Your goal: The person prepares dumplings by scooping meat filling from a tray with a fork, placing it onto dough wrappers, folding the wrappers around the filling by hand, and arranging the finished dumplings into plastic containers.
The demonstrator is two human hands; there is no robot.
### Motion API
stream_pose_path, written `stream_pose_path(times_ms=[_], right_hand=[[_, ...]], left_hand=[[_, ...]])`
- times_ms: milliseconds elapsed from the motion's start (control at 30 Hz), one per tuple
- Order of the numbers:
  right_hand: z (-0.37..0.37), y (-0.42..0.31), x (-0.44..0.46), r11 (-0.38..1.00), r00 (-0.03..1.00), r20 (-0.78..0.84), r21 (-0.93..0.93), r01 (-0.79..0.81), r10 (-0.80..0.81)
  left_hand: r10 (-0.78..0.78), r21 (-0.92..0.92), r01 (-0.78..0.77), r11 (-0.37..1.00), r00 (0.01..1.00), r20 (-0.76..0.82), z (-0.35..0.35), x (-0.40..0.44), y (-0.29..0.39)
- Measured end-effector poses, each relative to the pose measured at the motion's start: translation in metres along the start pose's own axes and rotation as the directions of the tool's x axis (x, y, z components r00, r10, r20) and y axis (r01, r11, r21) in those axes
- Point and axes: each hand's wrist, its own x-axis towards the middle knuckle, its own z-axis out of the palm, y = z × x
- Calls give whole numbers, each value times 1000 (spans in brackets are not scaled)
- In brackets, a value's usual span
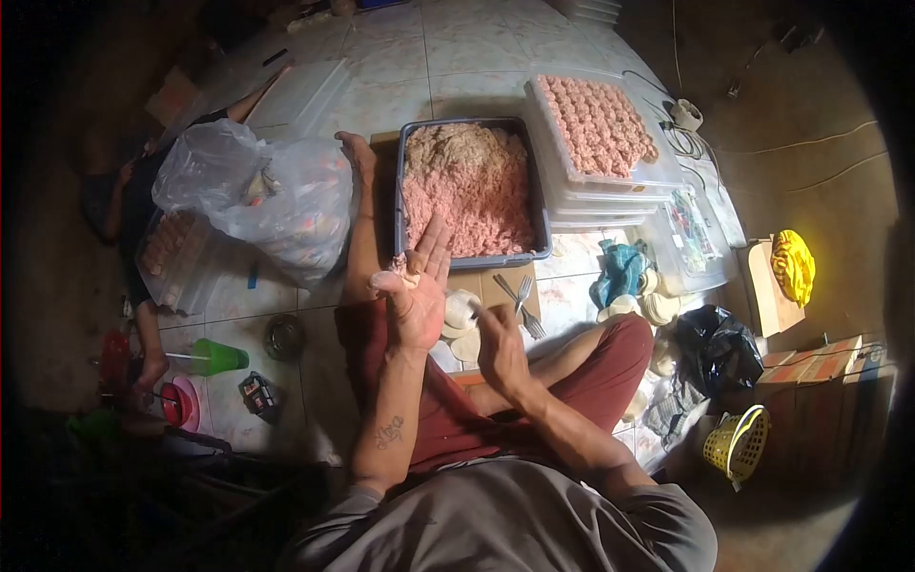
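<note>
My left hand [419,300] is raised palm up in front of the tub, its long fingers stretched out. Between its thumb and index finger sits a small dumpling [407,275] with pink filling. My right hand [505,351] is lower and to the right, its fingers curled; what they hold, if anything, is hidden. Close beside it lie pale round wrappers [461,309]. Two forks [524,292] rest on cardboard just beyond that hand. Pink minced meat [467,205] fills a grey tub [545,224] ahead of me.
Stacked clear plastic boxes [610,203] at the right carry rows of filled dumplings [596,119]. A big plastic bag [295,205] stands left. Near my right knee are a teal bag [620,272], more wrappers [660,307] and a black bag [717,348]. Another person [143,210] sits at far left.
</note>
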Motion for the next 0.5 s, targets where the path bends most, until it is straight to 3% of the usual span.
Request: stream_pose_path(times_ms=[67,100,200,267,300,333,367,400,433,500], right_hand=[[-5,3,18,997,992,-108,-49,-66,60],[-38,8,23,992,993,-114,-127,-9,-5],[-49,-1,28,986,989,-103,-136,95,-109],[-51,8,28,998,1000,-26,63,5,-4],[-55,2,26,998,1000,-29,57,4,-3],[-61,-6,23,940,973,54,250,-232,225],[-65,-11,22,794,893,175,410,-449,414],[-64,-14,21,744,891,172,497,-446,420],[-62,-10,17,746,893,175,496,-444,416],[-59,8,8,677,870,328,547,-492,367]], left_hand=[[16,-28,-17,999,1000,-13,-10,1,2],[32,-75,-33,997,999,-17,-7,0,-19],[107,-53,-111,992,992,-64,-27,-5,-15],[71,-62,-81,995,987,-143,-40,-4,-15],[68,-68,-78,995,988,-141,-36,-7,-11],[128,438,-26,899,970,-206,-32,-13,-6],[214,822,67,565,951,-225,-28,-14,-2],[226,897,-82,434,974,-20,-19,-9,5],[232,897,-84,433,973,-20,-14,-10,10],[58,901,-78,427,997,59,-8,-14,16]])
